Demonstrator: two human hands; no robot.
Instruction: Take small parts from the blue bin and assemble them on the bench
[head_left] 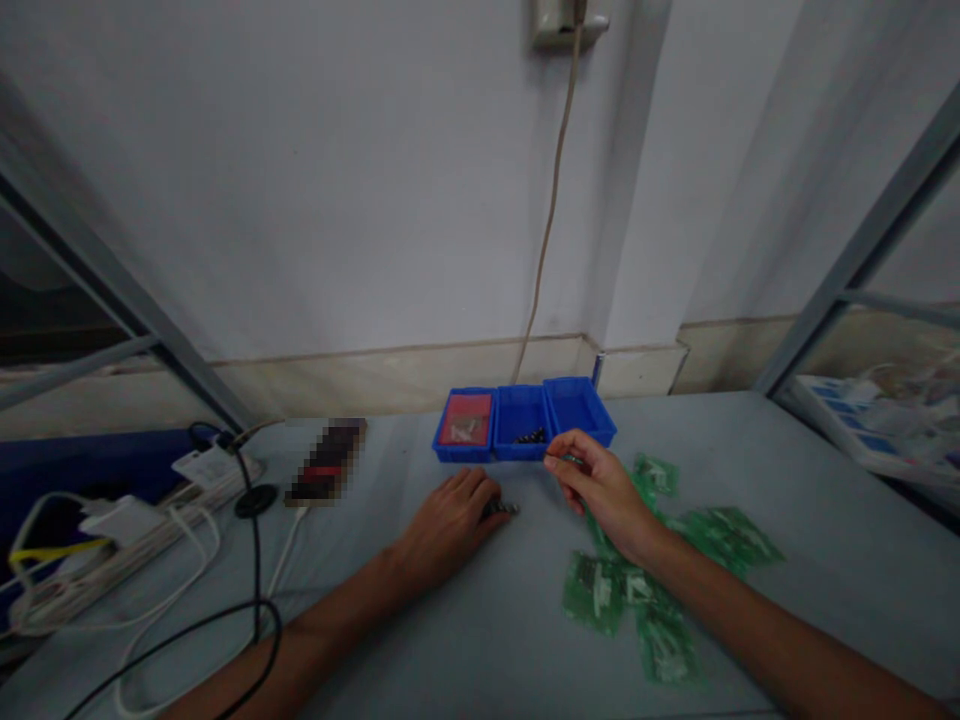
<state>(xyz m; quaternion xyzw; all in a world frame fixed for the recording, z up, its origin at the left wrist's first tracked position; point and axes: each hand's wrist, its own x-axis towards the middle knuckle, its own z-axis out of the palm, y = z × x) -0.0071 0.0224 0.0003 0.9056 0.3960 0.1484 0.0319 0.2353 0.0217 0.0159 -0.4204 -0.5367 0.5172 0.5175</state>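
My left hand [450, 520] rests on the grey table [825, 540], fingers curled over a small dark metal part [504, 509] that pokes out at the fingertips. My right hand [596, 487] is raised slightly, thumb and forefinger pinched near the front of the blue bins; what they pinch is too small to make out. Three blue bins stand in a row just beyond: the left bin [465, 424] holds a red-lined bag of small parts, the middle bin [523, 421] holds dark screws, the right bin [580, 408] looks bare. Several green bags [600, 590] lie under my right forearm.
White and black cables [187, 560] and a power strip [127, 530] crowd the table's left side. A blurred dark object [326, 462] lies left of the bins. A cord [551, 200] hangs down the wall. Metal frame bars stand at both sides, with a tray of clutter [885, 420] at right.
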